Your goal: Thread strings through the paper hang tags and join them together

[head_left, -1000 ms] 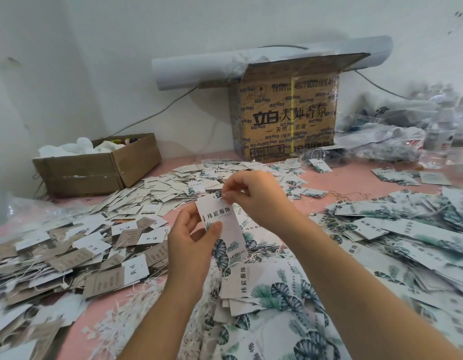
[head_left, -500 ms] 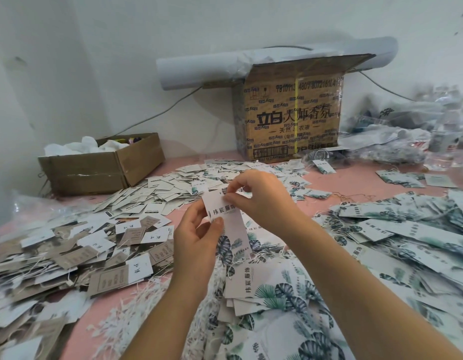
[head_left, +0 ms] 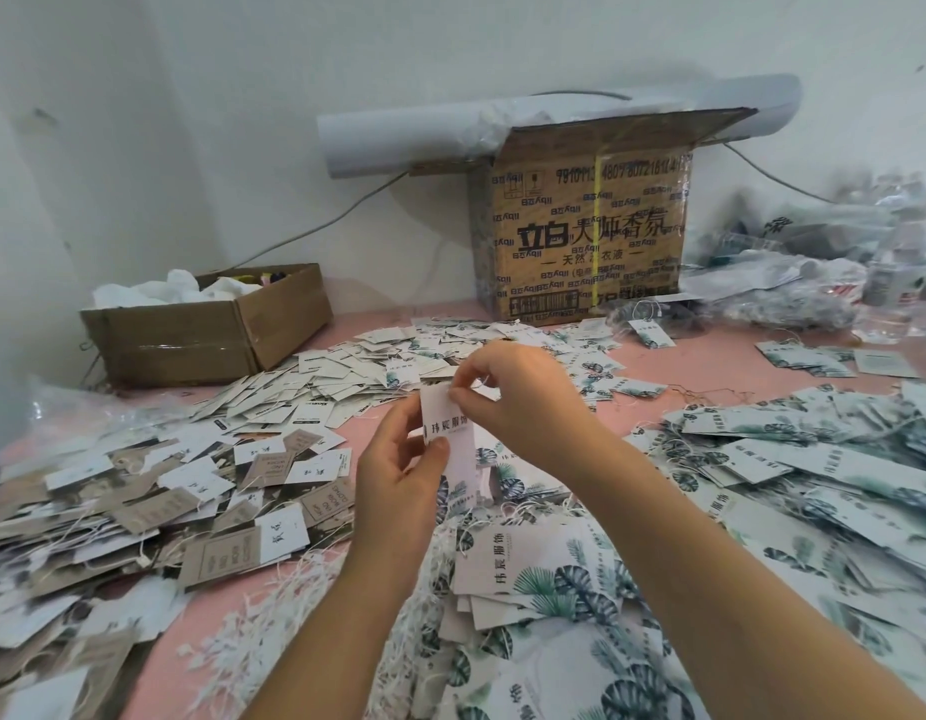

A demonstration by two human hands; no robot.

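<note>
Pink tabletop [head_left: 710,363] against a white wall, largely covered by loose tags: brown and white ones [head_left: 139,501] at left, leaf-printed ones [head_left: 814,459] at right and front. At the wall stand a printed carton [head_left: 585,236] with a paper roll [head_left: 398,142] lying on it, and a small open box [head_left: 206,335] at left.

Hidden or unclear: both forearms are cut off by the lower frame edge. The plastic bags [head_left: 814,283] at far right are blurred. The tag's hole is covered by fingertips. A thin white string [head_left: 483,379] appears to rise beside them; whether it passes through the tag cannot be told.

Change: against the frame half a second before, the held hang tag [head_left: 458,449] stands slightly more upright; both grips are unchanged.

Hands: the left hand [head_left: 398,475] grips the tag's left edge, thumb on its printed face, above the middle of the tabletop. The right hand [head_left: 518,402] pinches the tag's top edge between thumb and forefinger, other fingers curled.
</note>
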